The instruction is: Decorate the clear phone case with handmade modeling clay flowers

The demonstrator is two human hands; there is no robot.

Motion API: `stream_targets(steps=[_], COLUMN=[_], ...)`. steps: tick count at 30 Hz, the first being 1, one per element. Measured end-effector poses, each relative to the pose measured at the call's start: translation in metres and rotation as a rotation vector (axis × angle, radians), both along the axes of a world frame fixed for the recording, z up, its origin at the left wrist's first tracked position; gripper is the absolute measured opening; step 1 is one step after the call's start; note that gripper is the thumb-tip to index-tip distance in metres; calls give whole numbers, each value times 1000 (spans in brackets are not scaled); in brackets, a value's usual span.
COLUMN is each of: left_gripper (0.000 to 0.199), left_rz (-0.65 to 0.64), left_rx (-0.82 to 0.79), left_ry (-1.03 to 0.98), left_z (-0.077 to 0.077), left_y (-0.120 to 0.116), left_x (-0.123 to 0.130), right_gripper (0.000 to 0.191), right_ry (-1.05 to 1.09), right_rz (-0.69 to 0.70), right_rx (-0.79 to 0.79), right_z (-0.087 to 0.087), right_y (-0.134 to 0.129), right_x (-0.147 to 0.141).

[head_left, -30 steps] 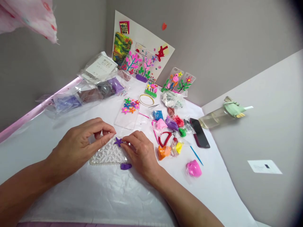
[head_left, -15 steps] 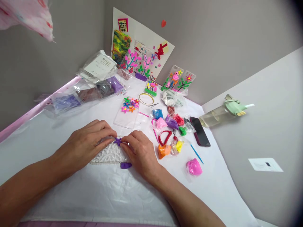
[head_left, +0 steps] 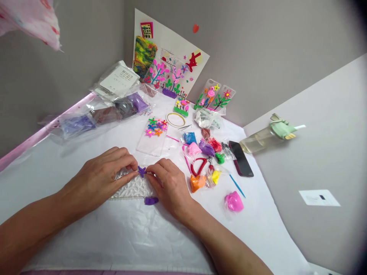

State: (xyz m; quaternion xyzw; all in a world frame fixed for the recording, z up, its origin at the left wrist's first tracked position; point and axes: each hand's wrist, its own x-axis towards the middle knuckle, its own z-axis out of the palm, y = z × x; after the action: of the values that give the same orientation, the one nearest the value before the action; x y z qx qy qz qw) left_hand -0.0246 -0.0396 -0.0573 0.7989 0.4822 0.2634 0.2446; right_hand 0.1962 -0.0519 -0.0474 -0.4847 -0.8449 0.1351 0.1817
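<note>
A small purple clay flower (head_left: pixel 142 171) lies at the top edge of a clear textured case (head_left: pixel 132 188). My left hand (head_left: pixel 107 172) rests over the case's left part, thumb and index finger pinched together at the flower's left side. From the right, my right hand (head_left: pixel 169 181) pinches a petal of the flower between finger and thumb. A lump of purple clay (head_left: pixel 151 201) sits just below the case. Behind the hands lies a clear phone case (head_left: pixel 150 146) with several colourful clay flowers on its upper part.
Wrapped clay lumps, such as an orange one (head_left: pixel 197 183) and a pink one (head_left: pixel 234 201), lie at right with red-handled scissors (head_left: pixel 198 167), a blue stick (head_left: pixel 237 186) and a phone (head_left: pixel 241 159). A bottle (head_left: pixel 258 140) stands beyond; plastic bags (head_left: pixel 77 125) lie back left.
My left fingertips have moved slightly left off the flower's upper petal. The whole view has shifted a little. My right hand keeps its pinch.
</note>
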Motion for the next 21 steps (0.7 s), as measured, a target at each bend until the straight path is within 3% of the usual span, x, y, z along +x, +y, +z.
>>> stream_targets(steps=[16, 21], left_gripper=[21, 22], left_rz=[-8, -43], left_rx=[4, 21], left_ry=[44, 15], left_z=[-1, -1], left_y=[-2, -1], left_x=[1, -1], right_gripper=[7, 6], right_ry=[0, 49], right_rz=[5, -5], right_rx=[-2, -55], right_z=[-1, 8], right_y=[-1, -4], right_x=[-3, -1])
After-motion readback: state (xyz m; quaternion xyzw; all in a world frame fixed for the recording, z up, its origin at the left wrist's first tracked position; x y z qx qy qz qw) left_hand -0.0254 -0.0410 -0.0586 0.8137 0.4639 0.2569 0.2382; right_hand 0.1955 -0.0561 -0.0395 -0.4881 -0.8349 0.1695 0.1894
